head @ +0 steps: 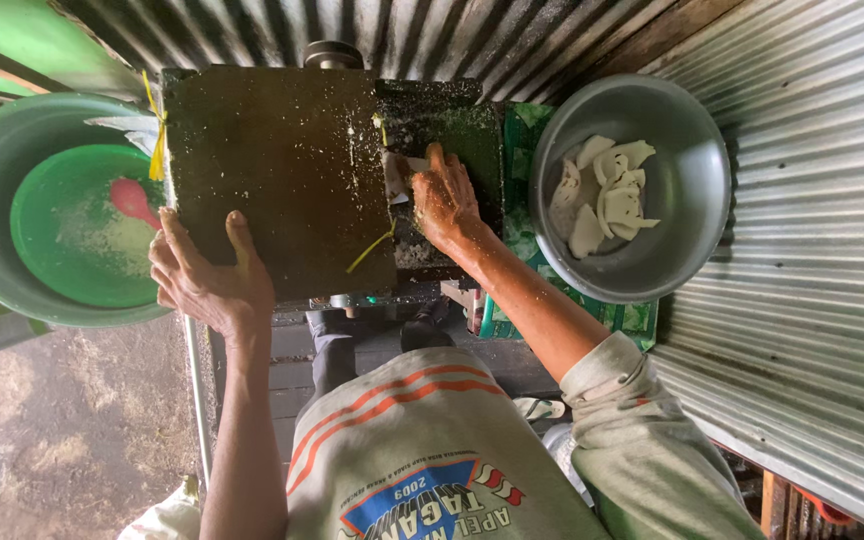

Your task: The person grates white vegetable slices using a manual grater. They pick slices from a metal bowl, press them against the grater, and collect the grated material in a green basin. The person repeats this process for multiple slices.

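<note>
Grey shirt, orange stripes, rolled-up sleeve [607, 385]
</note>
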